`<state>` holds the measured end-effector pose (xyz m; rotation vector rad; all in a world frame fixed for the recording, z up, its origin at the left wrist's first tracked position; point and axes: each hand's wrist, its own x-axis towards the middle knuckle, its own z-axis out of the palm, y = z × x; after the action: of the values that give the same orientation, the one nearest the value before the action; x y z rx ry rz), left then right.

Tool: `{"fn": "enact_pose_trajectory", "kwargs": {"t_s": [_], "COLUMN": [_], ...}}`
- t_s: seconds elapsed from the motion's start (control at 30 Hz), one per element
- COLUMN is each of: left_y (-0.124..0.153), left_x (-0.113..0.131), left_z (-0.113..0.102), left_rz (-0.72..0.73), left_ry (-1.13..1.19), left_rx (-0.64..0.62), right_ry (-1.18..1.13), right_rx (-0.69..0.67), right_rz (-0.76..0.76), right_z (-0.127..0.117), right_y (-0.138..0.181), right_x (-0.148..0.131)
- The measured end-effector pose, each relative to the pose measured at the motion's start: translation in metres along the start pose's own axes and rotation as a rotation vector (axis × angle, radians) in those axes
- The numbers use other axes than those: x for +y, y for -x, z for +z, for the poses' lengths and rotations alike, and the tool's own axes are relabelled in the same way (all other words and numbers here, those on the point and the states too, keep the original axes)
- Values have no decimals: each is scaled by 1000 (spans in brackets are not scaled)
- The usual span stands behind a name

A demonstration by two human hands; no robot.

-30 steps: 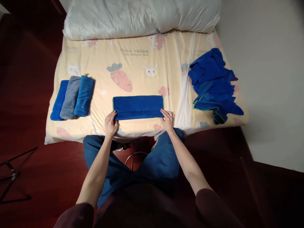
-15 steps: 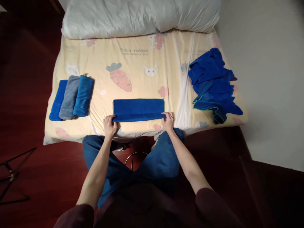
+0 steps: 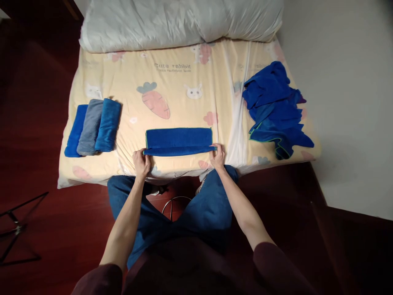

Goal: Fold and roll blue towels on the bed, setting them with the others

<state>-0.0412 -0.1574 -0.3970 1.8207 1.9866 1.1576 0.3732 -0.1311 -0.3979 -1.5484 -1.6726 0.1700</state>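
A dark blue towel (image 3: 179, 139), folded into a long strip, lies near the front edge of the bed (image 3: 181, 90). My left hand (image 3: 141, 162) pinches its near left corner and my right hand (image 3: 217, 155) pinches its near right corner. Both hands are closed on the cloth, and the near edge is lifted slightly off the bedding.
Three rolled towels (image 3: 93, 127), two blue and one grey, lie side by side at the left of the bed. A heap of loose blue towels (image 3: 274, 108) sits at the right. A white pillow (image 3: 181, 22) lies along the far end. Dark red floor surrounds the bed.
Both hands have closed on the near corners of the towel strip and raised its near edge, which now folds away from me.
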Motion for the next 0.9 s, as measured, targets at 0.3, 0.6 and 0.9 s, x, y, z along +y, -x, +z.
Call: {"fn": "enact_pose_trajectory", "kwargs": {"t_s": [0.3, 0.6, 0.9], "left_y": [3, 3, 3], "left_x": [-4, -1, -4], "left_z": [10, 11, 11], "left_rz": [-101, -147, -138], "left_ry": [115, 78, 77], "left_rx": [107, 180, 153], "right_ry": [-102, -93, -74], "right_rx": [29, 90, 85], "right_rz": [188, 191, 184], "right_z": [5, 10, 8], "right_y": [1, 2, 1], "right_x": [-3, 4, 2]}}
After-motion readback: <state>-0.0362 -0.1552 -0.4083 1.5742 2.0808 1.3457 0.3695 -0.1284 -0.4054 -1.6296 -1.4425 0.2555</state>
